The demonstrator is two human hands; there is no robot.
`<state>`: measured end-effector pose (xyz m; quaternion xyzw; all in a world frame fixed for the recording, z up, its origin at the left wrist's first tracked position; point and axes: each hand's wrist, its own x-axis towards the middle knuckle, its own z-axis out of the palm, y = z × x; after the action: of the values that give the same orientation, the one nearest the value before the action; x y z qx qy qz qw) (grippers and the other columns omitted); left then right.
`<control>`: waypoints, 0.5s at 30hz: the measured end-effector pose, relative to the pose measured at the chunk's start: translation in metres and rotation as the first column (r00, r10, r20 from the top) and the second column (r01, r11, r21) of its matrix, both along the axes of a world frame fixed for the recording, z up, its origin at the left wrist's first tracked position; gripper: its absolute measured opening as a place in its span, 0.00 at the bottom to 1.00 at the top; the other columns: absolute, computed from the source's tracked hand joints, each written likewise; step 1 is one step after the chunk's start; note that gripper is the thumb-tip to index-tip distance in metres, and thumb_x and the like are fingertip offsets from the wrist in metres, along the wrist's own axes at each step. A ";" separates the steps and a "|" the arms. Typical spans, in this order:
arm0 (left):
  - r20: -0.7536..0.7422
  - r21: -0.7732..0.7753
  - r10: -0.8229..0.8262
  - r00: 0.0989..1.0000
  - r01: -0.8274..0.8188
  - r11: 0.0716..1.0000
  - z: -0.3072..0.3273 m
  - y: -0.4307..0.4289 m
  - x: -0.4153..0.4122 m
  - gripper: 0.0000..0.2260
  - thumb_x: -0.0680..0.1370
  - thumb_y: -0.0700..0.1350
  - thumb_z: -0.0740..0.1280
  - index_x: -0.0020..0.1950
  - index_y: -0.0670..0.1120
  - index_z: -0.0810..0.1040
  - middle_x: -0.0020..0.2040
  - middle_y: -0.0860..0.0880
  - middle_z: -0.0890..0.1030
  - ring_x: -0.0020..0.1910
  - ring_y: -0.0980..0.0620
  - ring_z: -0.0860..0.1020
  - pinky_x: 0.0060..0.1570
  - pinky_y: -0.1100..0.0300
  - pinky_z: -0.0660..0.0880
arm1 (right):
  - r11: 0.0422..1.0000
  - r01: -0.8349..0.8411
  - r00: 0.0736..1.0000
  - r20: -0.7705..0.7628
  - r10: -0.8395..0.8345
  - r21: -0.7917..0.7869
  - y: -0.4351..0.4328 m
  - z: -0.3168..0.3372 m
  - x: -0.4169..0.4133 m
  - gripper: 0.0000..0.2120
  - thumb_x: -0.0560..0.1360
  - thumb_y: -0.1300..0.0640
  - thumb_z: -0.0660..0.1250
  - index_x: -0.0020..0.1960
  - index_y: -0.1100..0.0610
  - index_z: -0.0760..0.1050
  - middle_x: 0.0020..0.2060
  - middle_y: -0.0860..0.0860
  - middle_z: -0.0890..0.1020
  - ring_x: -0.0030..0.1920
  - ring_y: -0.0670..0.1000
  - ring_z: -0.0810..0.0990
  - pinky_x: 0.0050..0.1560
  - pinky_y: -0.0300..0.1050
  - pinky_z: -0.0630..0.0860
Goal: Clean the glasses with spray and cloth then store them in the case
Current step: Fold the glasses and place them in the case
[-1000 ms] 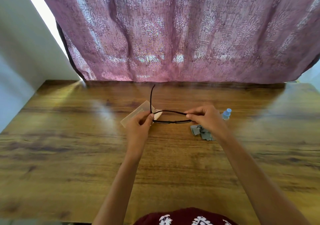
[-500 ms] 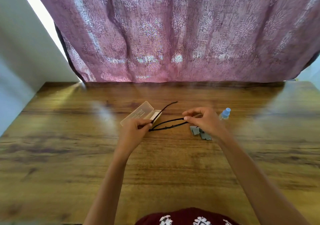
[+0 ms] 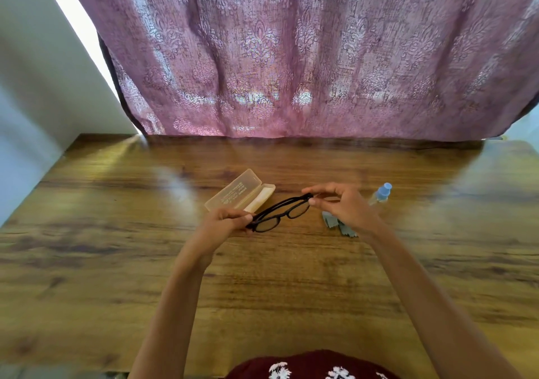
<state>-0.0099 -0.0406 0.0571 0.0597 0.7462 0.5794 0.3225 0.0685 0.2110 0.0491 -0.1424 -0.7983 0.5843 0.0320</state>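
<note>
The fingers (image 3: 236, 217) of the left hand (image 3: 221, 225) pinch the near-left end of the black glasses (image 3: 267, 224), and the right hand (image 3: 347, 206) pinches their far-right end, holding them folded and slanted above the desk (image 3: 262, 291). Just beyond the left hand lies the open translucent case (image 3: 242, 196). A grey cloth (image 3: 331, 222) shows partly under the right hand, with the blue-capped spray bottle (image 3: 380, 195) near its right.

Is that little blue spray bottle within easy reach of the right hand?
Probably yes: the spray bottle lies just beside the right hand, nothing between, though that hand pinches the glasses now.
</note>
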 end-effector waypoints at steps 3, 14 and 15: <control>0.108 0.112 0.077 0.991 -0.089 0.990 -0.003 -0.008 -0.003 0.05 0.77 0.38 0.68 0.48 0.42 0.83 0.43 0.46 0.86 0.40 0.52 0.83 0.46 0.64 0.80 | 0.996 -0.069 0.998 -0.009 0.068 -0.052 -0.003 0.003 -0.008 0.09 0.73 0.59 0.71 0.53 0.51 0.82 0.50 0.46 0.85 0.53 0.42 0.81 0.54 0.36 0.76; -0.204 -0.020 0.470 0.859 -0.483 0.875 -0.050 -0.026 -0.020 0.08 0.78 0.47 0.68 0.53 0.44 0.79 0.45 0.45 0.82 0.40 0.49 0.82 0.45 0.54 0.81 | 0.968 -0.019 0.998 -0.055 0.006 -0.249 -0.024 0.000 -0.047 0.07 0.76 0.68 0.65 0.53 0.65 0.78 0.46 0.59 0.83 0.44 0.50 0.82 0.49 0.42 0.81; -0.279 -0.085 0.506 0.816 -0.546 0.834 -0.058 -0.028 -0.025 0.12 0.77 0.50 0.68 0.55 0.45 0.77 0.48 0.46 0.81 0.42 0.48 0.82 0.47 0.50 0.80 | 0.963 0.002 0.998 -0.058 -0.019 -0.270 -0.023 -0.001 -0.048 0.06 0.76 0.68 0.65 0.52 0.63 0.79 0.46 0.60 0.83 0.45 0.52 0.82 0.50 0.44 0.81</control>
<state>-0.0344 -0.0682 -0.0006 -0.1046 0.8114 0.5720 0.0586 0.0207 0.1880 0.0482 -0.1321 -0.7092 0.6914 0.0393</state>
